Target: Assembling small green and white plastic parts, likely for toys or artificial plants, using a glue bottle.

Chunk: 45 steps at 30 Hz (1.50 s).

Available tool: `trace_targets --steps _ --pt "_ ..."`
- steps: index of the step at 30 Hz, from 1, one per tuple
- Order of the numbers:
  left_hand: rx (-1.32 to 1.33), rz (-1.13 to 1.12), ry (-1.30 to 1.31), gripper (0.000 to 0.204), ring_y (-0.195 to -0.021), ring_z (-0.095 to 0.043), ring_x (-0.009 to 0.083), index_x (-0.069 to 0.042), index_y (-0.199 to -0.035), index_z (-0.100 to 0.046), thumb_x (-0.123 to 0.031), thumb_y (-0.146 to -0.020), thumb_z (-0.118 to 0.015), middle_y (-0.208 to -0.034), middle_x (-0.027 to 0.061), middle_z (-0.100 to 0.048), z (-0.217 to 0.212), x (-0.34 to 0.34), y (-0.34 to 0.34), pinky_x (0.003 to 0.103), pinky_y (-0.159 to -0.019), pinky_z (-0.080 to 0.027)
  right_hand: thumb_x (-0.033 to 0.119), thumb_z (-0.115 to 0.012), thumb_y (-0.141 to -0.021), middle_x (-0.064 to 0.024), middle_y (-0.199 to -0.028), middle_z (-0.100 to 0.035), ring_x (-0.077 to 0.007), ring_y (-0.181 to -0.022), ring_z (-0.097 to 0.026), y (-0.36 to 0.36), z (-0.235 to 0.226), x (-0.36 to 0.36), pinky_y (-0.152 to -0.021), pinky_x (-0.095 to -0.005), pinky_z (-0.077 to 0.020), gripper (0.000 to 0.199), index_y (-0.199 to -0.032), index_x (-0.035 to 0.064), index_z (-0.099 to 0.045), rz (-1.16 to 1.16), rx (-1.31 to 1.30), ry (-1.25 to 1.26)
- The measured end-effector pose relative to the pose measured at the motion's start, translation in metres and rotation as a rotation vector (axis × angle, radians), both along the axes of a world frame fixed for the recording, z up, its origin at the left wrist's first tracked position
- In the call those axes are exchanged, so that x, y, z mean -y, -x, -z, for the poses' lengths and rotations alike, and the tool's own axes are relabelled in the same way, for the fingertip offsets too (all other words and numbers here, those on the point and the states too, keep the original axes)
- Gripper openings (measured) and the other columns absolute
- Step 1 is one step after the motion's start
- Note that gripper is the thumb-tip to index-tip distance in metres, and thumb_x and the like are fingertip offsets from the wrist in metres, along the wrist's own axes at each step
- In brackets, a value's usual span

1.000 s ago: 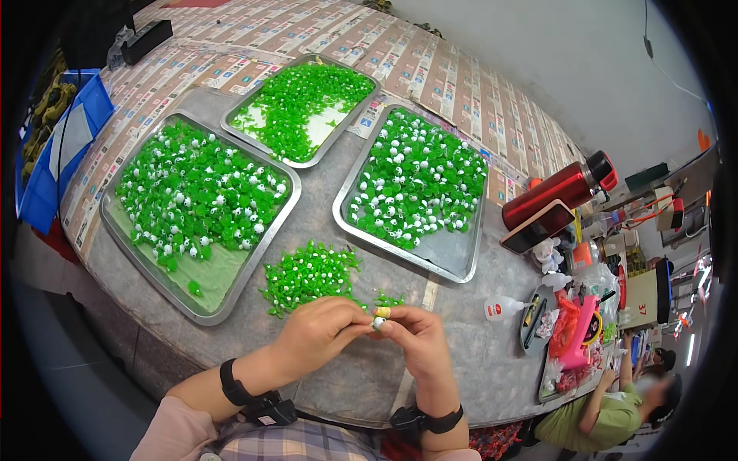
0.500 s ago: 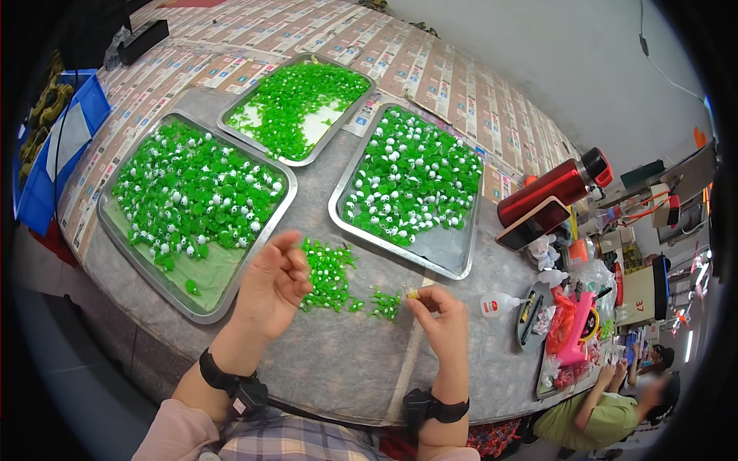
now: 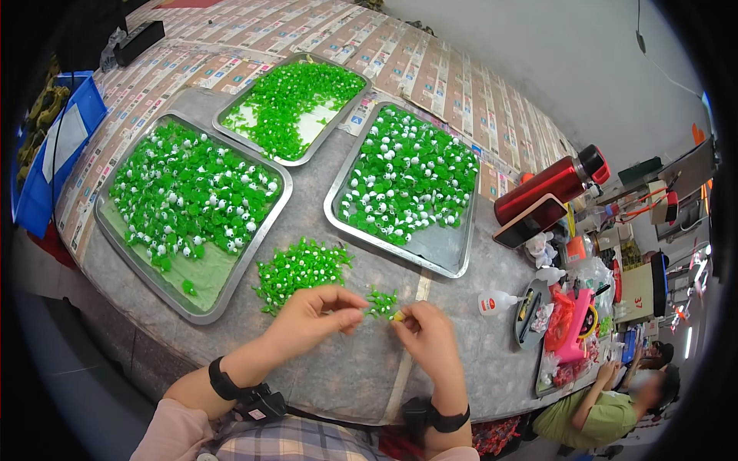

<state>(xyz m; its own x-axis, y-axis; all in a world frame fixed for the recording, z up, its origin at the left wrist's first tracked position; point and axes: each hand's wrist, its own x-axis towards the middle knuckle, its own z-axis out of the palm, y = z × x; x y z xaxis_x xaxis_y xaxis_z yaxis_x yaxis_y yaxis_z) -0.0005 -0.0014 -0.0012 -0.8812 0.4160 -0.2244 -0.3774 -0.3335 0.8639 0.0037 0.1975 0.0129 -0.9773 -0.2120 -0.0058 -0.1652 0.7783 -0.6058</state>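
My left hand (image 3: pixel 323 316) reaches over the grey table from the left, thumb and forefinger bent toward each other with a small gap. Nothing shows between them. Its fingertips come close to a little cluster of green pieces with white dots (image 3: pixel 380 301). Just right of that cluster, my right hand (image 3: pixel 429 334) pinches a small yellow piece (image 3: pixel 398 316); what it belongs to is too small to make out. Behind my left hand lies a larger heap of the same green pieces (image 3: pixel 302 270), its near edge partly covered by the hand.
Metal trays stand beyond: a left tray (image 3: pixel 206 313) and a right tray (image 3: pixel 461 261) hold green pieces with white balls, a far tray (image 3: pixel 311 154) smaller green pieces. To the right are a white squeeze bottle (image 3: pixel 496 302), phone (image 3: pixel 530 221) and red flask (image 3: pixel 538 188). Another person (image 3: pixel 592 411) sits beyond.
My left hand has moved right and nearer, from beside the left tray toward my right hand, uncovering more of the heap. My right hand has shifted slightly left and down, still pinching the yellow piece.
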Motion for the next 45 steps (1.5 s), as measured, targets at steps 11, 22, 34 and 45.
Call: trace_targets --steps 11,22,34,45 --pt "0.010 -0.037 -0.061 0.017 -0.075 -0.056 0.0102 0.002 -0.093 -0.056 -0.006 -0.077 -0.054 -0.084 0.0079 -0.059 0.002 -0.002 -0.004 0.022 -0.067 -0.047 0.003 -0.060 -0.068 -0.0038 -0.067 -0.051 -0.0134 -0.061 -0.049 -0.014 -0.026 -0.017 -0.055 -0.0237 -0.0384 0.010 -0.075 0.0039 -0.053 0.402 -0.498 0.326" --pt "0.114 -0.055 -0.200 0.017 -0.074 -0.057 0.0129 0.002 -0.094 -0.056 -0.003 -0.078 -0.052 -0.081 0.0089 -0.059 -0.003 -0.003 -0.003 0.025 -0.069 -0.048 0.014 -0.062 -0.070 -0.0060 -0.086 -0.053 -0.0081 -0.073 -0.049 0.002 0.036 -0.134 -0.059 -0.0178 -0.0368 0.035 -0.098 -0.0010 -0.047 0.694 -0.168 0.436" --pt "0.293 -0.025 -0.414 0.008 -0.069 -0.056 0.0111 -0.003 -0.084 -0.054 -0.006 -0.077 -0.055 -0.077 0.0052 -0.057 0.002 0.005 0.000 0.025 -0.065 -0.048 0.053 -0.069 -0.052 0.0001 -0.067 -0.043 -0.0087 -0.058 -0.039 -0.009 -0.054 0.006 -0.053 -0.0198 -0.0301 0.061 -0.076 0.0021 -0.046 0.413 -0.621 0.678" --pt "0.297 -0.013 -0.448 0.008 -0.068 -0.055 0.0095 -0.004 -0.085 -0.054 -0.008 -0.077 -0.055 -0.075 0.0031 -0.056 0.003 0.006 -0.001 0.024 -0.065 -0.048 0.062 -0.060 -0.057 0.0006 -0.055 -0.033 -0.0086 -0.047 -0.033 -0.010 -0.049 0.042 -0.045 -0.0219 -0.0244 0.064 -0.068 0.0033 -0.037 0.344 -0.601 0.615"
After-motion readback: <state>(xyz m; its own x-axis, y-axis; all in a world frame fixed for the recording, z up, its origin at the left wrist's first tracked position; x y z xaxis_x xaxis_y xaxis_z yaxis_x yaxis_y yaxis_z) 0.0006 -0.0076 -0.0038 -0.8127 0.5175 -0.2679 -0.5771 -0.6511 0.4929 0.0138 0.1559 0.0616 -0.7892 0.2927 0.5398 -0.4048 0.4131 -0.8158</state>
